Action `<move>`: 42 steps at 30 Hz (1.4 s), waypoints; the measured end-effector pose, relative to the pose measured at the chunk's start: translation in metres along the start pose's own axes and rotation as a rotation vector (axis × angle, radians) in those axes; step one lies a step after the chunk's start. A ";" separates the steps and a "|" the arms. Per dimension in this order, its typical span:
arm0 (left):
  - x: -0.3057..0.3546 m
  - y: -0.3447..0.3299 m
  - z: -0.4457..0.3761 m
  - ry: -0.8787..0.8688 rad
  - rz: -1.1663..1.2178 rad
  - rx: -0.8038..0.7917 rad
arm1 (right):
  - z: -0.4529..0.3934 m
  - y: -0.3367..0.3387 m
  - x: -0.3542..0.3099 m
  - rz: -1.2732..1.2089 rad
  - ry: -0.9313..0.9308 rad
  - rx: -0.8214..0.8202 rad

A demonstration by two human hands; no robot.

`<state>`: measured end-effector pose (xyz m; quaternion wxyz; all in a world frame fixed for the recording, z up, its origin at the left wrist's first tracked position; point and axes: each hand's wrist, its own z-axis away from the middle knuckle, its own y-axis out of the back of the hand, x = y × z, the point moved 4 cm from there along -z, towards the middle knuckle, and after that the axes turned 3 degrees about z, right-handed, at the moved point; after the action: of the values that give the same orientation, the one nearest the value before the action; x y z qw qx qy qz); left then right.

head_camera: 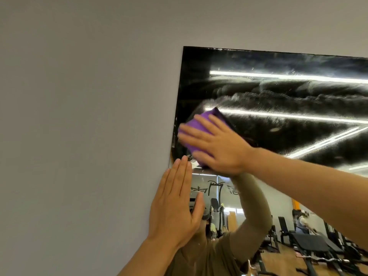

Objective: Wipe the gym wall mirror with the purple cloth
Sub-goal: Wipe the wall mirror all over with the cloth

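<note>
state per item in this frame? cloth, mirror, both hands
purple cloth: folded, pressed flat on the glass near the mirror's left edge
mirror: wall-mounted, upper area streaky and hazy
right hand: fingers straight, pressing the cloth
left hand: flat, fingers straight, resting across the mirror's left edge

The mirror [278,100] runs off the right edge; the purple cloth [196,129] seems motion-blurred.
</note>
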<state>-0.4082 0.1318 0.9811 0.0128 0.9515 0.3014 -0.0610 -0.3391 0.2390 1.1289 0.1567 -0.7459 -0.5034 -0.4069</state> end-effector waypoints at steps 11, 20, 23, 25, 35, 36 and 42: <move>-0.003 -0.002 0.006 0.038 0.058 0.007 | -0.068 0.013 0.045 0.023 -0.223 0.010; -0.005 -0.002 0.010 0.061 -0.001 -0.035 | -0.026 -0.001 -0.019 -0.038 0.249 -0.066; -0.005 0.001 0.015 0.009 -0.011 -0.047 | -0.041 0.004 -0.001 -0.018 0.253 -0.079; -0.005 0.003 0.015 0.000 -0.025 -0.047 | -0.061 0.011 0.023 -0.019 0.103 -0.051; -0.006 0.001 0.014 0.006 -0.049 -0.022 | -0.014 -0.003 -0.011 -0.054 0.086 -0.008; -0.005 0.002 0.014 0.006 -0.062 -0.019 | -0.005 -0.004 -0.013 -0.054 0.143 -0.036; -0.002 0.005 0.015 0.001 -0.065 -0.004 | -0.040 0.010 0.025 -0.050 -0.028 0.004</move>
<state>-0.4090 0.1259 0.9662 0.0122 0.9411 0.3325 -0.0602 -0.3442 0.2249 1.1744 0.1410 -0.7386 -0.5247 -0.3991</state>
